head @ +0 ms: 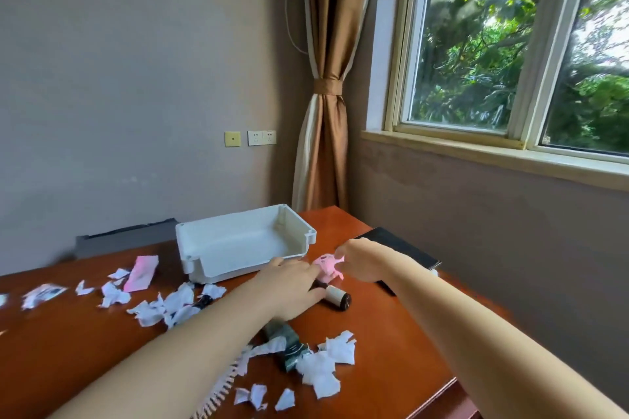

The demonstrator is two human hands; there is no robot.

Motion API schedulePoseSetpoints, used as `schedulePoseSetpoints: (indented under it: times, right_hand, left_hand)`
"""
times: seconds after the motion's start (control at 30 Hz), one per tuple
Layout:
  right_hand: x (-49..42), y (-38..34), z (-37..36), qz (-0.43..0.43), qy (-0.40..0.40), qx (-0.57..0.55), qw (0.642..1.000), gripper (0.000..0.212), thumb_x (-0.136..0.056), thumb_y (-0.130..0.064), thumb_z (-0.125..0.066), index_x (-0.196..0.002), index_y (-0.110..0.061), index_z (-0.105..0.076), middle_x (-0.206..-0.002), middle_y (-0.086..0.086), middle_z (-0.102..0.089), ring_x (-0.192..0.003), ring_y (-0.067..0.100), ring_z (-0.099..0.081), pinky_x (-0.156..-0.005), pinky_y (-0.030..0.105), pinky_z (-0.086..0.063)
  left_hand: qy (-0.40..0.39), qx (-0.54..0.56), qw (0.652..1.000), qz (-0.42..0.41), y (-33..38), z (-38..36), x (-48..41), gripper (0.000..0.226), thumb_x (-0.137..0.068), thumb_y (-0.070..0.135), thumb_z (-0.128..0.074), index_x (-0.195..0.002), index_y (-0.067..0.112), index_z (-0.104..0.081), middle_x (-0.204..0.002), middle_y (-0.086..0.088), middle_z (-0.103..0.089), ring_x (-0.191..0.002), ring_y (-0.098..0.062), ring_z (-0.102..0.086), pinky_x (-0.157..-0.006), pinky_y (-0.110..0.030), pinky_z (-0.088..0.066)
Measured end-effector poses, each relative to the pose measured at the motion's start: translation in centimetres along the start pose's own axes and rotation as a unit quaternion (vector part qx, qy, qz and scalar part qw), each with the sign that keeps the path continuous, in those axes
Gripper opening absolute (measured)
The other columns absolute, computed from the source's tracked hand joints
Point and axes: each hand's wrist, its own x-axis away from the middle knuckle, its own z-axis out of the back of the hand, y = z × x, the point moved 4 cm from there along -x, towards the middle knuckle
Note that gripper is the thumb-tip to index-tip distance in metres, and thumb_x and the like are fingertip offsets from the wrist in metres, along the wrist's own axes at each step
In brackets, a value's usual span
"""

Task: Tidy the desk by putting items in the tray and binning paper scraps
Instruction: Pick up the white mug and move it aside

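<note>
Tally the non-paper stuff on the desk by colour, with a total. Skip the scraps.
Pink: 2 (pink packet, pink toy)
White: 1 (tray)
Black: 1 (notebook)
Dark green: 1 (tube)
Cream with dark ends: 1 (small bottle)
Total: 6
Not counted: small black object, too blurred to class.

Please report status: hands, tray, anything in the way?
Left hand open, touching small roll. Right hand pinches pink item beside tray. Tray empty. Paper scraps litter desk.
</note>
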Motion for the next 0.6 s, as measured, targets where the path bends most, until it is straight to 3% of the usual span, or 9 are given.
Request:
schedulePoseSetpoints:
  times: [0.07, 0.17, 0.27, 0.33, 0.4, 0.43, 0.6]
  right_hand:
    - [1.5, -3.3, 0.3, 0.022, -0.021, -0.018, 0.999, 0.037, -0.096, -0.028, -0.048, -0.131, -0.016, -0.053, -0.128, 0.006, -0.059, -0.114, 0.028, -0.057, -0.095, 0.038, -0.050]
    - [3.2, -8.3, -0.4, 0.055, -0.024, 0.007, 0.998, 0.033, -0.096, -0.037, -0.045, -0.121, -0.019, -0.058, -0.120, 0.005, -0.064, -0.105, 0.027, -0.060, -0.092, 0.044, -0.050]
    - [0.3, -9.5, -2.6, 0.063, -0.049, 0.005, 0.997, 0.039, -0.092, -0.046, -0.048, -0.128, -0.029, -0.052, -0.125, -0.003, -0.059, -0.108, 0.020, -0.058, -0.087, 0.036, -0.050]
    - [4.1, -13.3, 0.0, 0.062, -0.043, -0.002, 0.997, 0.045, -0.087, -0.055, -0.052, -0.128, -0.036, -0.051, -0.133, -0.001, -0.055, -0.109, 0.017, -0.059, -0.081, 0.033, -0.048]
    - [6.8, -17.2, 0.8, 0.076, -0.064, 0.020, 0.995, 0.040, -0.097, -0.033, -0.045, -0.133, -0.017, -0.049, -0.135, 0.003, -0.051, -0.120, 0.023, -0.052, -0.092, 0.037, -0.044]
    - [7.7, -19.2, 1.0, 0.093, -0.051, 0.033, 0.994, 0.039, -0.099, -0.026, -0.042, -0.135, -0.011, -0.047, -0.137, 0.004, -0.049, -0.124, 0.024, -0.050, -0.097, 0.032, -0.041]
    - [6.6, -27.8, -2.2, 0.157, -0.054, 0.009, 0.986, 0.040, -0.097, -0.025, -0.049, -0.135, -0.015, -0.049, -0.135, 0.009, -0.054, -0.118, 0.028, -0.055, -0.098, 0.034, -0.048]
  left_hand:
    - [-0.003, -0.018, 1.000, 0.012, -1.9, 0.1, 2.8, 0.044, -0.097, 0.046, -0.032, -0.128, 0.018, -0.045, -0.134, -0.003, -0.051, -0.126, -0.023, -0.044, -0.104, -0.040, -0.031]
    - [-0.026, -0.025, 0.999, 0.035, -4.6, 0.3, 7.1, 0.051, -0.098, 0.047, -0.032, -0.136, 0.015, -0.040, -0.143, -0.005, -0.044, -0.133, -0.023, -0.039, -0.109, -0.041, -0.028]
    - [-0.033, -0.030, 0.998, 0.055, -7.1, 0.7, 11.7, 0.055, -0.099, 0.045, -0.032, -0.146, 0.017, -0.030, -0.152, -0.004, -0.033, -0.138, -0.023, -0.032, -0.113, -0.039, -0.023]
    - [-0.031, -0.026, 0.997, 0.072, -8.9, 0.7, 14.8, 0.057, -0.099, 0.046, -0.031, -0.148, 0.019, -0.025, -0.155, -0.004, -0.029, -0.139, -0.023, -0.030, -0.115, -0.039, -0.022]
    - [-0.033, -0.026, 0.995, 0.088, -10.5, 0.5, 17.6, 0.056, -0.099, 0.046, -0.031, -0.148, 0.020, -0.024, -0.152, -0.005, -0.032, -0.138, -0.025, -0.032, -0.114, -0.039, -0.023]
    - [-0.037, -0.032, 0.994, 0.098, -11.4, 0.4, 19.1, 0.056, -0.099, 0.046, -0.031, -0.148, 0.020, -0.024, -0.152, -0.005, -0.034, -0.137, -0.026, -0.033, -0.114, -0.039, -0.024]
    - [-0.056, -0.028, 0.986, 0.153, -15.8, -0.4, 26.0, 0.061, -0.099, 0.049, -0.028, -0.152, 0.024, -0.011, -0.160, 0.001, -0.014, -0.147, -0.020, -0.015, -0.119, -0.037, -0.012]
